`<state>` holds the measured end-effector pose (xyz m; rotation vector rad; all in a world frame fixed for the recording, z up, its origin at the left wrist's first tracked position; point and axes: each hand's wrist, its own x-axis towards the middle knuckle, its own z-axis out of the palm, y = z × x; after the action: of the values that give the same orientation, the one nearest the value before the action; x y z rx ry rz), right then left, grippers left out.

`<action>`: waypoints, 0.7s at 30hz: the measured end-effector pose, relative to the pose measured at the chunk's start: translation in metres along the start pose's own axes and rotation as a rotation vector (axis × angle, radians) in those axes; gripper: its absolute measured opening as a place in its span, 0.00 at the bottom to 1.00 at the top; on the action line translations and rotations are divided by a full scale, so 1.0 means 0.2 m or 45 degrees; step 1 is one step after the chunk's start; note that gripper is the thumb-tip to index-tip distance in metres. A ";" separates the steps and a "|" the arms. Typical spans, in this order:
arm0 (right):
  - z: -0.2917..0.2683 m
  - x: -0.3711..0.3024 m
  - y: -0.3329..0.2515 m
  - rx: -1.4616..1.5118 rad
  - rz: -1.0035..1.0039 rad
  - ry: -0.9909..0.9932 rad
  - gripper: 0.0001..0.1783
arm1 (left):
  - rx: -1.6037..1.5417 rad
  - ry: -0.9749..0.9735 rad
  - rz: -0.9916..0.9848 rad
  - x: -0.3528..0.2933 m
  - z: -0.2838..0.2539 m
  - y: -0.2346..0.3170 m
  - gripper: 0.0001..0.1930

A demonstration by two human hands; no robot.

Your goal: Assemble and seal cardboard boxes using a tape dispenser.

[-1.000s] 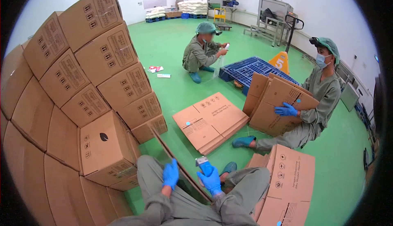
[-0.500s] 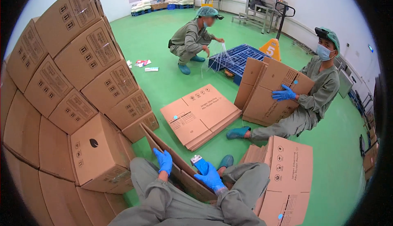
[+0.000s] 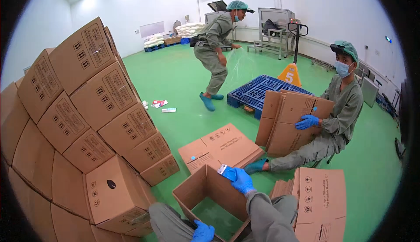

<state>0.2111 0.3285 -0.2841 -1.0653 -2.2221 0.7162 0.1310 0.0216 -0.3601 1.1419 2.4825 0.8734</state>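
Observation:
Between my knees stands a cardboard box (image 3: 199, 187), unfolded into a square sleeve; green floor shows through it. My left hand (image 3: 204, 232) is closed on its near left wall, the gloved fingers bent over the edge. At the far right corner, my right hand (image 3: 243, 181) grips a small blue-and-white handheld object (image 3: 227, 172), its kind unclear. Both hands wear blue gloves. Just beyond lies a stack of flattened cartons (image 3: 225, 145), with a blue dot on the top one. More flattened cartons (image 3: 321, 198) stand beside my right knee.
A wall of closed cartons (image 3: 103, 91) rises on my left. A seated co-worker (image 3: 343, 106) at right holds folded cartons (image 3: 291, 130). Another person (image 3: 214, 45) stands beside a blue pallet (image 3: 264, 91), with clear strands near the hand. A yellow pallet jack (image 3: 289, 75) is behind.
The folded carton between my legs has been opened into a square shape. My left hand moved down and nearer; my right went up along the box. The far person stood up from a squat.

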 end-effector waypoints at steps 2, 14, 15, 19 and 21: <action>0.02 -0.01 0.02 -0.064 0.047 -0.078 0.29 | 0.035 0.110 0.085 -0.07 0.08 0.00 0.36; 0.00 -0.97 -0.18 0.451 0.290 0.101 0.27 | 0.293 -0.003 0.645 -0.06 0.01 -0.30 0.10; 0.04 -1.03 -0.18 0.445 0.297 0.008 0.29 | 0.476 -0.128 0.615 -0.06 0.00 -0.25 0.11; 0.20 -0.99 -0.15 0.188 0.003 -0.072 0.35 | -0.238 0.021 -0.152 -0.02 -0.13 -0.12 0.18; 0.31 -0.84 -0.15 0.310 -0.051 0.018 0.33 | -0.193 -0.104 -0.289 0.00 -0.17 -0.07 0.18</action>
<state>0.2410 0.1629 -0.3514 -0.8994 -2.0742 0.9311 0.1075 0.0000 -0.3424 0.8113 2.3749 0.9116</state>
